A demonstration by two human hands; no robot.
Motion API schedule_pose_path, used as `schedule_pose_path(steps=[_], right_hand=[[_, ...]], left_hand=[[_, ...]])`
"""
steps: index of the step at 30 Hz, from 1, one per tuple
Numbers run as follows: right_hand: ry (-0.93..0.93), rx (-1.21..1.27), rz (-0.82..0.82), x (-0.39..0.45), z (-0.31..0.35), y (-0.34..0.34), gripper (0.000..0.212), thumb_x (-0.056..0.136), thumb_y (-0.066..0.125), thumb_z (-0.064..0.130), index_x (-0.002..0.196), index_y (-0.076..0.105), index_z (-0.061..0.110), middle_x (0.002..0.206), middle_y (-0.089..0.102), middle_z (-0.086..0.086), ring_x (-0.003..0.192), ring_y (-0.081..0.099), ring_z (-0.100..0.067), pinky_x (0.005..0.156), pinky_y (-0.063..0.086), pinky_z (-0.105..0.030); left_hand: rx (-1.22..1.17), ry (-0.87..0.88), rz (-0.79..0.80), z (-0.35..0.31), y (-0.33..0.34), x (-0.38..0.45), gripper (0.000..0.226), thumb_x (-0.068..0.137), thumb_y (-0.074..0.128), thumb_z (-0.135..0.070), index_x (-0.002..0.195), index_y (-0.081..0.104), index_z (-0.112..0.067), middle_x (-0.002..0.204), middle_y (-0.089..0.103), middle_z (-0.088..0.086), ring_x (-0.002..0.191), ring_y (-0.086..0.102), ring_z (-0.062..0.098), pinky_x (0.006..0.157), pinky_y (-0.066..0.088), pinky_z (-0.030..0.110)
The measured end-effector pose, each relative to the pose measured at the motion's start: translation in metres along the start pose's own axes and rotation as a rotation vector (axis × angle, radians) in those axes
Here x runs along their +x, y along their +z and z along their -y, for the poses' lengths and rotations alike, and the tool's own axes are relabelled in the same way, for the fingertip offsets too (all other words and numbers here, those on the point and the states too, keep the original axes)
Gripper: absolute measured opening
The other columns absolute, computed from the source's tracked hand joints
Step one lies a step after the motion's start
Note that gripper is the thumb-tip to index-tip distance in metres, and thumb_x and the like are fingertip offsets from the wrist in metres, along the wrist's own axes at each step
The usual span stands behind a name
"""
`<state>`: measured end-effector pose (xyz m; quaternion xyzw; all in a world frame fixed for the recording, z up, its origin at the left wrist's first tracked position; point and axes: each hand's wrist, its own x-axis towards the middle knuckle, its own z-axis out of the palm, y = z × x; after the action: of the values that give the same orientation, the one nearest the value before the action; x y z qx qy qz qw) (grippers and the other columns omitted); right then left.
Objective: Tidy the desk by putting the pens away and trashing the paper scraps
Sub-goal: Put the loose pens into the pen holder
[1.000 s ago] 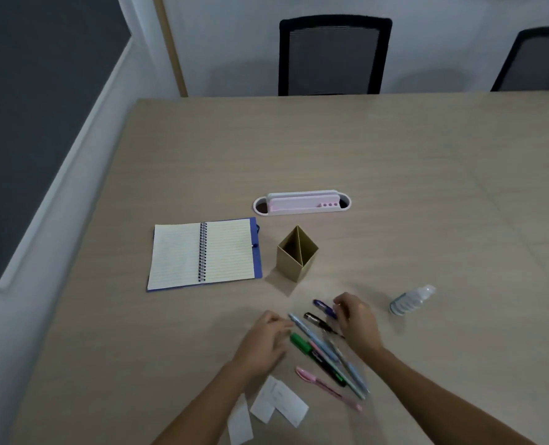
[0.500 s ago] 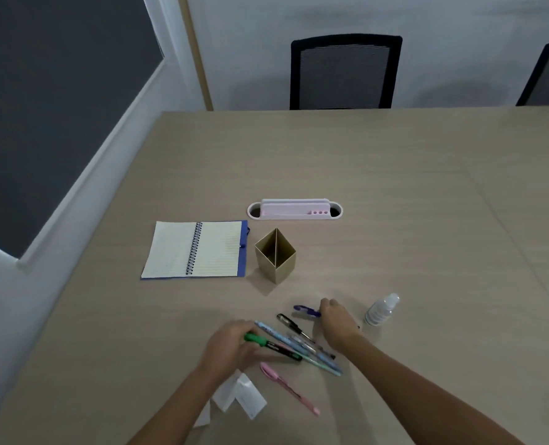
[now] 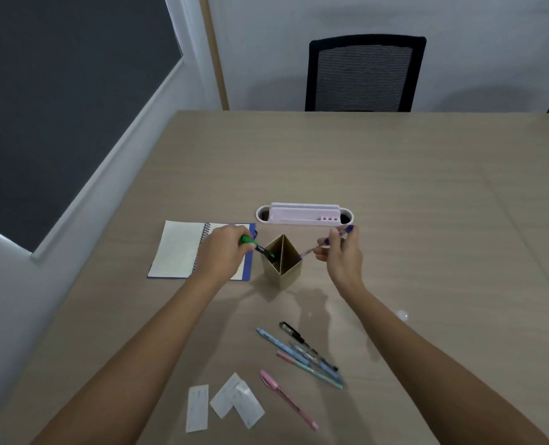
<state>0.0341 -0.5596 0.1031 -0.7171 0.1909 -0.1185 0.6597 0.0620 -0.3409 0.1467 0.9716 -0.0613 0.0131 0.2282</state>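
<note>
Where the desk (image 3: 395, 194) runs closest to us, three paper scraps (image 3: 226, 403) lie flat, two of them overlapping, and just to their right a pink pen (image 3: 287, 398) rests on its own. A little farther on we see a loose bundle of pens (image 3: 302, 351) lying side by side and touching: a black one, a light blue one and a pink-and-green one. Beyond them our two hands meet over the tan pen holder (image 3: 281, 261), which stands upright and is split into two compartments. Our left hand (image 3: 223, 253) has its fingers closed around a green marker (image 3: 256, 246), whose dark tip dips into the left compartment. Our right hand (image 3: 342, 253) pinches a purple pen (image 3: 327, 240) between thumb and fingers, its lower end at the rim of the right compartment. Left of the holder an open spiral notebook (image 3: 180, 248) lies partly under our left hand. Behind the holder sits a pink-and-white desk organizer (image 3: 303, 214), and a black mesh chair (image 3: 364, 73) stands at the far edge.
</note>
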Motion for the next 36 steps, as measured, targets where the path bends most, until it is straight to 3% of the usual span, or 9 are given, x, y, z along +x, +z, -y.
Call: schedule_pose_path(steps=[4,9,16,19,22,26,29,32,36], right_hand=[[0.022,-0.067,-0.01,0.004,-0.008,0.015,0.02,0.1,0.038,0.027,0.106,0.048,0.011,0.086,0.065,-0.009,0.073,0.068,-0.024,0.074,0.06,-0.043],[-0.031,-0.315,0.041,0.011,-0.025,0.033,0.01,0.092,0.054,0.02,0.091,0.061,0.014,0.083,0.067,-0.007,0.074,0.068,-0.02,0.076,0.058,-0.046],[-0.072,-0.605,0.158,0.009,-0.042,0.044,0.018,0.089,0.06,0.022,0.1,0.067,0.01,0.096,0.067,-0.012,0.086,0.061,-0.024,0.079,0.05,-0.036],[-0.085,-0.595,0.174,0.005,-0.043,0.04,0.021,0.087,0.064,0.022,0.105,0.064,0.012,0.098,0.067,-0.008,0.081,0.06,-0.019,0.075,0.053,-0.033],[-0.081,-0.528,0.116,-0.011,-0.045,0.031,0.041,0.086,0.065,0.025,0.124,0.052,0.018,0.107,0.058,0.001,0.083,0.059,-0.014,0.069,0.044,-0.017],[-0.065,-0.563,0.086,-0.051,-0.07,0.014,0.031,0.089,0.061,0.023,0.119,0.053,0.019,0.102,0.056,0.002,0.074,0.055,-0.005,0.062,0.039,-0.008],[0.021,-0.676,0.195,-0.072,-0.097,0.005,0.015,0.089,0.059,0.021,0.104,0.061,0.017,0.095,0.064,-0.004,0.075,0.058,-0.011,0.067,0.048,-0.02],[0.106,-0.753,0.35,-0.079,-0.111,0.002,0.011,0.083,0.062,0.016,0.092,0.067,0.012,0.09,0.068,-0.011,0.077,0.059,-0.021,0.068,0.042,-0.026],[0.136,-0.837,0.435,-0.078,-0.117,0.005,0.016,0.076,0.067,0.022,0.088,0.066,0.011,0.081,0.06,-0.006,0.087,0.062,-0.03,0.065,0.038,-0.029]], left_hand=[[0.114,0.029,0.173,-0.006,0.031,0.021,0.015,0.085,0.065,-0.027,0.094,0.069,-0.016,0.096,0.07,0.008,0.093,0.062,0.03,0.074,0.051,0.039],[0.086,0.033,0.248,-0.002,0.053,0.024,0.013,0.084,0.066,-0.023,0.095,0.067,-0.015,0.097,0.069,0.011,0.092,0.061,0.032,0.07,0.048,0.037],[-0.224,0.017,0.035,0.014,0.063,-0.028,0.045,0.085,0.067,-0.024,0.126,0.049,-0.021,0.12,0.05,-0.002,0.096,0.057,0.016,0.081,0.051,0.034],[-0.108,0.011,0.299,0.034,0.092,-0.065,0.038,0.084,0.064,-0.02,0.12,0.053,-0.021,0.123,0.051,0.0,0.101,0.057,0.019,0.083,0.05,0.033],[0.016,0.066,0.55,0.054,0.122,-0.09,0.04,0.077,0.066,-0.012,0.116,0.06,-0.019,0.121,0.05,0.002,0.107,0.055,0.021,0.086,0.05,0.034],[-0.004,0.029,0.489,0.067,0.137,-0.105,0.021,0.08,0.065,-0.015,0.101,0.063,-0.017,0.113,0.053,0.003,0.101,0.055,0.022,0.081,0.048,0.033],[0.03,0.053,0.502,0.071,0.136,-0.107,0.017,0.082,0.064,-0.021,0.097,0.06,-0.014,0.109,0.054,0.006,0.099,0.054,0.022,0.077,0.045,0.034],[-0.041,0.02,0.504,0.072,0.12,-0.113,0.011,0.081,0.06,-0.023,0.089,0.058,-0.016,0.094,0.057,0.004,0.09,0.055,0.023,0.069,0.039,0.032],[-0.252,0.016,0.359,0.086,0.077,-0.132,0.008,0.081,0.058,-0.029,0.077,0.058,-0.022,0.074,0.061,-0.004,0.071,0.057,0.012,0.062,0.041,0.026]])
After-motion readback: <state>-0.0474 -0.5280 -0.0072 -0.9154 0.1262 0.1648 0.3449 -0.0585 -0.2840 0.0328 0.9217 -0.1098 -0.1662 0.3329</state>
